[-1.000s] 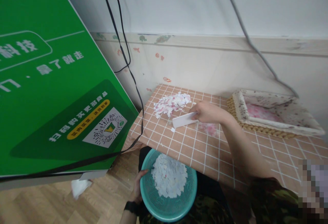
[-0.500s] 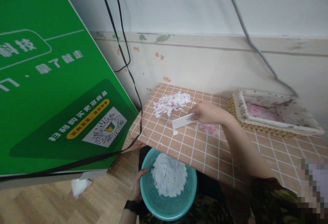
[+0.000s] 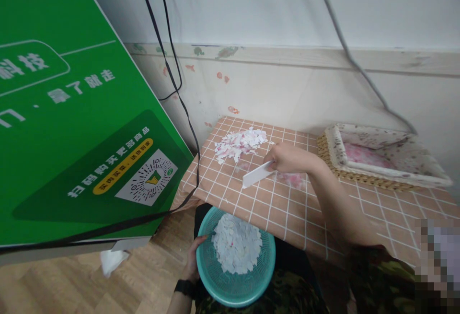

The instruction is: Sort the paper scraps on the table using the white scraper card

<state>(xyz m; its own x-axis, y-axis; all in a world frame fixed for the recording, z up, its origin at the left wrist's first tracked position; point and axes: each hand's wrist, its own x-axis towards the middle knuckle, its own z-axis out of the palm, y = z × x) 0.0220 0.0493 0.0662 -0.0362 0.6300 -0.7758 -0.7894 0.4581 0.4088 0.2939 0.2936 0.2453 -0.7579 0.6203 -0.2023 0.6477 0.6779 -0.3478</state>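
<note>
My right hand [image 3: 285, 157] grips a flat white card-like piece [image 3: 257, 175], held tilted with its lower edge at the checked tablecloth. Beside it on the cloth lies a heap of white and pink paper scraps [image 3: 240, 145]. Partly hidden under my right forearm is a pink-and-white patch of something thin [image 3: 296, 180]. Below the table edge, my left hand [image 3: 195, 251] clasps the rim of a green plastic colander [image 3: 270, 271] resting at my lap. White paper scraps [image 3: 237, 244] fill its middle.
A fabric-lined wicker basket [image 3: 395, 180] with something pink inside stands on the table [image 3: 230, 184] at right. The green printed cabinet [image 3: 89, 112] rises at left, with a black strap [image 3: 190, 132] hanging across it. A white bag [image 3: 113, 260] lies on the floor.
The white card has shifted slightly right and toward me, and the loose scrap by its lower end is now mostly covered. My left hand and the colander look nearly unchanged.
</note>
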